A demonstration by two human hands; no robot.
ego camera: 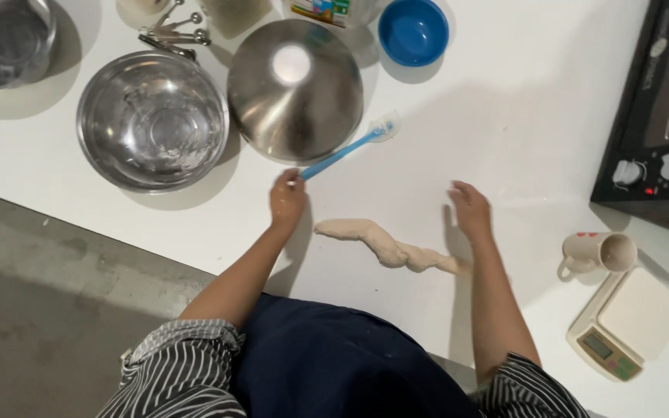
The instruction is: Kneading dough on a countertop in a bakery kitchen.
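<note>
On the white table (505, 93), between both hands: twisted rope of pale dough (387, 246) lying crosswise, already rolled long and twisted, ends left loose, not yet joined or shaped further. Left hand (286, 200) resting just above the rope's left end, fingers curled, possibly pinching the handle tip of the blue spatula (346, 151); contact too small to confirm. Right hand (471, 209) hovering open and empty near the right end, holding nothing. Upright steel bowl (152, 120) showing only flour or dough smears. Second steel bowl (296, 89) sitting inverted, contents hidden. Blue bowl (413, 31) appearing empty. Mug (599, 251) lying tipped beside the kitchen scale (629, 321).
</note>
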